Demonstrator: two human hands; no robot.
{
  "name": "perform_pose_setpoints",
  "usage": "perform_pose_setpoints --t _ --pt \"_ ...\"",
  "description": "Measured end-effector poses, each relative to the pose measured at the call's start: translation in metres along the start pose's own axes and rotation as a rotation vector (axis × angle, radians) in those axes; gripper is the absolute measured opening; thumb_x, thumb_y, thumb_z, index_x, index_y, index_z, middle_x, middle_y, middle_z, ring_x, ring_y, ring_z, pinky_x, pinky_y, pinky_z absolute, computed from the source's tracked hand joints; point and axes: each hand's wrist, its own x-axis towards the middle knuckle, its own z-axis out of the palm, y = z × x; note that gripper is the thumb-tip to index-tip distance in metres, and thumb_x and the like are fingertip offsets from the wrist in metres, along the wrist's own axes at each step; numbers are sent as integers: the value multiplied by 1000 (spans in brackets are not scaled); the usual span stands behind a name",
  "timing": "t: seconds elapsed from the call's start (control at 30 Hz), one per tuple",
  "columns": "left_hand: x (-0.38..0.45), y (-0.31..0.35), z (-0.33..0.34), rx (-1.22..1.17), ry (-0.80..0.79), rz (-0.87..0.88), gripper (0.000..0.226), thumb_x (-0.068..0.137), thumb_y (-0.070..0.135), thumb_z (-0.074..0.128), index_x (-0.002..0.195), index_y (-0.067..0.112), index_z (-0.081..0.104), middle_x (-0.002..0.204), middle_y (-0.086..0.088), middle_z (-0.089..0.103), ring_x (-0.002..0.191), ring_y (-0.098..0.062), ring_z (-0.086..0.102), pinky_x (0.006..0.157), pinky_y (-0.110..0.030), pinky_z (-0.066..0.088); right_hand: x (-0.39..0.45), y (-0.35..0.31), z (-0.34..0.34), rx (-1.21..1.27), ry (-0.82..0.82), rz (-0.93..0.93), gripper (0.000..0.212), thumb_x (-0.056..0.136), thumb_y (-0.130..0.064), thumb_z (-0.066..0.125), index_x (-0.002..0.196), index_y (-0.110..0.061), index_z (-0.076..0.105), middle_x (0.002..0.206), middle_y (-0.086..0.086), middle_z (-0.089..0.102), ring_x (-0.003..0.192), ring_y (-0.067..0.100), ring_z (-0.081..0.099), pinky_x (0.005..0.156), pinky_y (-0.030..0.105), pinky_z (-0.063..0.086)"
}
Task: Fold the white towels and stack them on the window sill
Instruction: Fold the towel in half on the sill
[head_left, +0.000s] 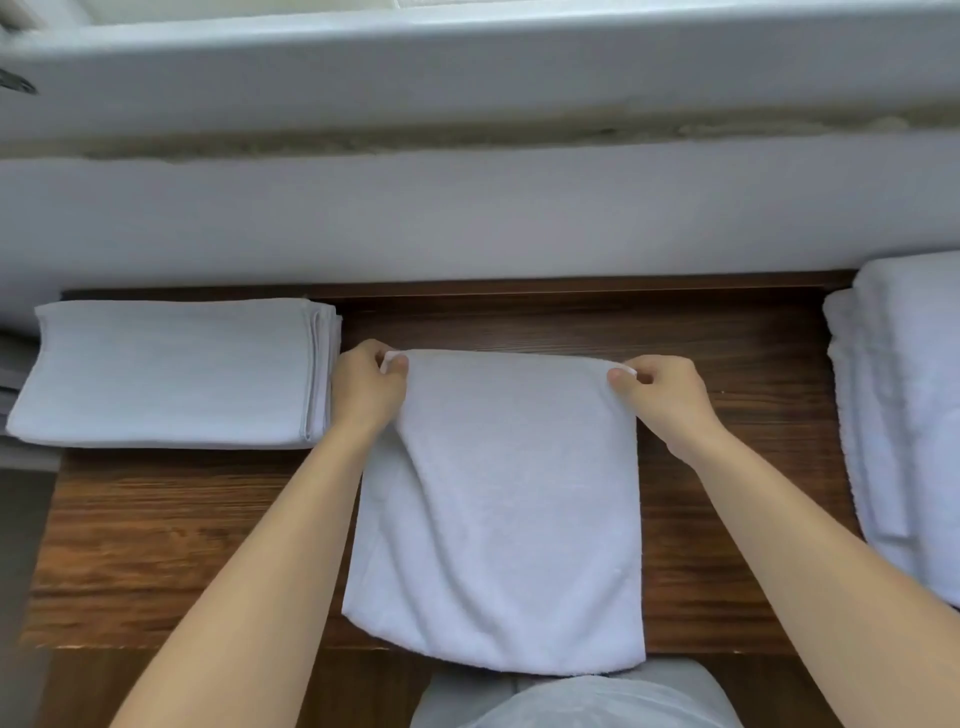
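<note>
Left hand (366, 384), right hand (660, 392) pinch far corners of soft white terry towel (509, 509), frame centre, on dark wooden tabletop (727, 353). Advice: match corners squarely, keep tension even, smooth wrinkles before creasing.

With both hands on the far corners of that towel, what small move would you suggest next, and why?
Probably lower the far edge flat onto the wooden table. The left hand and right hand each pinch a far corner of the towel, whose left side is rumpled and whose near edge overhangs the table.
</note>
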Motion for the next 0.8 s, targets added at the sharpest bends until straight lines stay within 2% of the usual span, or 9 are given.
perform_pose_setpoints --t 0.1,0.17,0.23,0.3,0.47,0.57,0.63,0.7,0.8 --pt "-4 3 -4 -94 -17 -25 14 100 22 60 104 11 67 93 -3 66 84 -15 61 71 -28 47 0 8 -6 -5 -18 -31 25 101 -31 67 118 -16 77 102 -11 69 96 11 64 89 39 55" --pt "-7 5 -8 -168 -25 -32 14 100 21 60 97 8 66 89 -6 64 79 -14 58 71 -29 46 -2 9 -11 34 -23 -24 23 100 -31 69 116 -17 78 92 -11 71 82 10 65 76 35 58" --pt "-12 8 -14 -221 -38 -38 15 100 21 61 95 7 66 89 -9 66 80 -17 59 73 -32 48 -7 8 -19 76 -27 -5 22 99 -30 71 117 -19 77 79 -1 73 61 12 63 58 27 54" --pt "-20 12 -22 -262 -39 -27 12 99 20 62 93 12 67 91 -4 69 83 -16 62 72 -27 49 -15 6 -28 93 -24 -2 19 98 -29 72 116 -21 76 68 2 73 49 13 60 54 24 55" --pt "-55 23 -63 -315 21 99 7 95 21 71 89 24 73 91 2 75 87 -12 69 76 -31 57 -61 -8 -66 130 4 -102 13 98 -29 73 108 -22 78 71 3 76 51 21 63 56 29 57" --pt "-84 40 -96 -437 57 190 6 92 14 75 90 20 76 81 2 74 63 -1 64 58 -21 54 -102 -23 -96 284 28 -199 14 96 -23 74 105 -14 80 80 11 79 60 27 68 49 28 53" --pt "-106 53 -121 -533 70 256 9 91 9 76 88 18 76 73 5 72 53 -2 59 46 -19 48 -128 -36 -113 368 70 -267 12 95 -16 75 103 -8 80 82 14 79 61 21 71 45 24 52" --pt "-125 68 -146 -628 41 323 8 88 9 78 85 17 77 73 5 74 59 -7 64 46 -21 52 -151 -48 -127 420 126 -340 8 95 -12 74 100 -7 78 77 11 78 58 16 72 44 22 51" --pt "-147 91 -180 -776 -23 397 2 79 17 81 81 18 79 76 2 77 71 -16 73 56 -28 61 -180 -64 -148 474 178 -444 9 94 -14 74 99 -7 77 74 7 77 62 19 72 47 22 49"
